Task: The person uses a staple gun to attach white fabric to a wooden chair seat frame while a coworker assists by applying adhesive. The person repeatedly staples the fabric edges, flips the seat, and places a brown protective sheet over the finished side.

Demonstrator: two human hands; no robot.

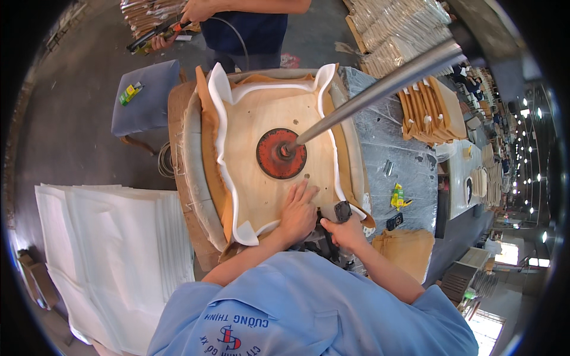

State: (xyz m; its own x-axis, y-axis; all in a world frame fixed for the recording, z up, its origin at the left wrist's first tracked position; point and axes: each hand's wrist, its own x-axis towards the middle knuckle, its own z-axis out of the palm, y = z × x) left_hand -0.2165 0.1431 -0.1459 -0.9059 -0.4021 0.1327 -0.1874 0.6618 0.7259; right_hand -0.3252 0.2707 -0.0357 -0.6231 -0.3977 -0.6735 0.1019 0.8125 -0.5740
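Observation:
A plywood seat board [270, 127] lies on a round work stand, with white foam [222, 127] and tan fabric [208, 148] folded up around its edges. A red round press pad [281, 154] on a steel rod [380, 89] bears down on the board's middle. My left hand [298, 210] lies flat on the board's near edge, fingers spread, pressing there. My right hand [343, 230] grips a black staple gun [332, 222] at the near edge, right beside my left hand. The edge under the tool is hidden.
A stack of white foam sheets [113, 255] lies at my left. A grey stool [145, 98] with a small yellow-green box stands at the far left. Another person [249, 24] works across the stand with a tool. Finished seat pads [430, 110] and folded tan fabric [407, 246] lie at right.

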